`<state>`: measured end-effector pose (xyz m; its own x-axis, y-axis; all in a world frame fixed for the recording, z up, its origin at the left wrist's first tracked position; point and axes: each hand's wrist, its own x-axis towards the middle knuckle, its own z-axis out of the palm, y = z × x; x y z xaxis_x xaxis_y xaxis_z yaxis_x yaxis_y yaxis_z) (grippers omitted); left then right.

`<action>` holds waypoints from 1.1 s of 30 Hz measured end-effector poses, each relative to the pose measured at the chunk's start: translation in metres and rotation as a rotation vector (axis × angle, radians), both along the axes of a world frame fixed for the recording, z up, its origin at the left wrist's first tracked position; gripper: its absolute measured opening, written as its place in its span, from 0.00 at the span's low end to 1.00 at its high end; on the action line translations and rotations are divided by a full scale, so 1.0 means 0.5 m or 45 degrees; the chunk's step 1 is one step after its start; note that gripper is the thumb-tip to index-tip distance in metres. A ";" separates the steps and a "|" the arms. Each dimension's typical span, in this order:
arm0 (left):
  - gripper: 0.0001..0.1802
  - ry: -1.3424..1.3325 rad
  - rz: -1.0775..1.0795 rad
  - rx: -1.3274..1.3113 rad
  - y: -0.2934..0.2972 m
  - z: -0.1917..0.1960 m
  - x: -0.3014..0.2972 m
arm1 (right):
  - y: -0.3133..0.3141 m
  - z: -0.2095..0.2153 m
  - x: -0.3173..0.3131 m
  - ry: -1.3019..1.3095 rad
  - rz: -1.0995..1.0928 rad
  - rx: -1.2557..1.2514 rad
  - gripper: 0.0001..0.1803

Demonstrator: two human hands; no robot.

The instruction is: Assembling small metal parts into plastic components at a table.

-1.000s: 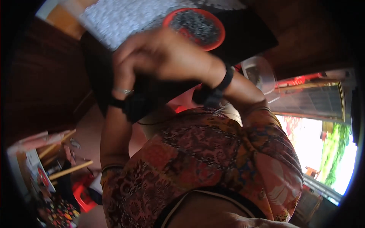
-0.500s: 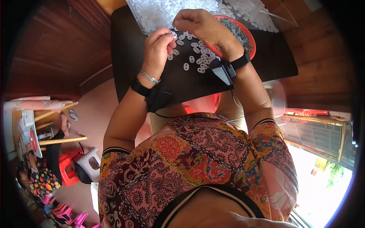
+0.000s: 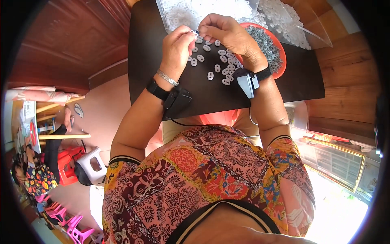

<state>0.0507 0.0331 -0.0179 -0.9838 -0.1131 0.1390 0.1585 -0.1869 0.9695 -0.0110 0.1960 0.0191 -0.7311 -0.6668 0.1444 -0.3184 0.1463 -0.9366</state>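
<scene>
Over the dark table, my left hand is closed in a pinch, with a small white two-holed plastic piece at its fingertips, mostly covered. My right hand meets it from the other side, thumb and forefinger pinched at the same piece. A tiny dark bit shows between the fingertips, too small to name. Below the hands lie several loose white oval two-holed pieces. Beside my right wrist stands an orange-red bowl filled with small grey metal parts, which look like screws.
A clear tray of white pieces stands at the far edge, with a clear bag of more white pieces to its right. Both wrists carry strapped black devices with a cable. A person sits at far left near a grey stool.
My right hand has come down from above the tray, and its fingertips now meet those of my left hand. The whole view has shifted slightly, with the table lower and further right.
</scene>
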 end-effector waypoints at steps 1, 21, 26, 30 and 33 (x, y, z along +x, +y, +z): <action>0.10 0.006 -0.009 -0.024 -0.001 0.000 0.000 | 0.000 -0.002 -0.001 -0.003 0.002 -0.002 0.10; 0.09 0.000 -0.038 -0.133 0.008 -0.007 0.002 | 0.006 -0.017 -0.007 0.274 -0.032 0.150 0.08; 0.09 -0.013 -0.038 -0.174 0.011 -0.009 0.002 | 0.005 -0.016 0.000 0.351 -0.048 0.181 0.08; 0.09 0.062 0.001 -0.259 0.014 -0.011 0.001 | 0.004 -0.005 0.009 0.412 -0.079 0.239 0.09; 0.09 0.062 0.001 -0.290 0.015 -0.010 0.002 | 0.004 -0.011 0.004 0.464 -0.077 0.254 0.10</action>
